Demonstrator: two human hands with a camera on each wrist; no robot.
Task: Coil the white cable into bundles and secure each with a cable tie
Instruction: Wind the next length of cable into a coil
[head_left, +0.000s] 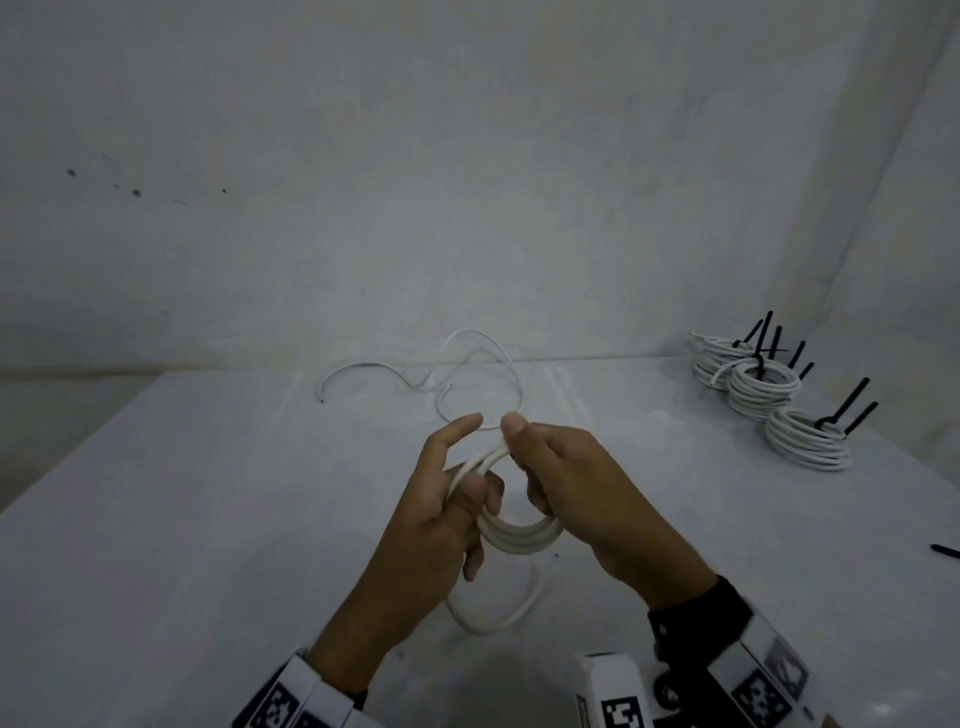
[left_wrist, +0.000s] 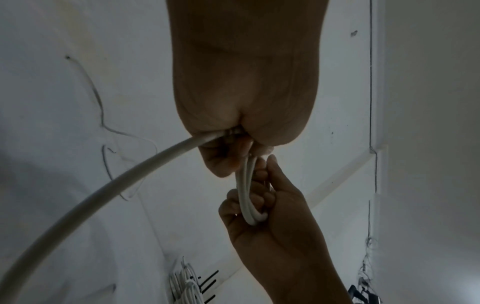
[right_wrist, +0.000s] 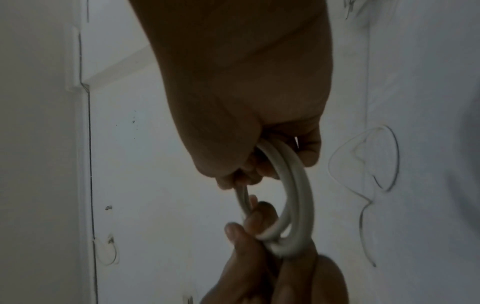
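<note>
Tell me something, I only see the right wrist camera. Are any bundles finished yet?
Observer: Yes. The head view shows finished bundles at the far right of the table, each with black ties sticking up.
Operator: Is there a spare tie for this one?
Observer: Probably. A black strip, likely a tie, lies loose at the table's right edge. Only its tip is in frame.
Operator: Does any cable hang out of the other hand?
Observer: Yes. While the left hand and right hand grip the coil, a cable tail curves out below the left hand.
</note>
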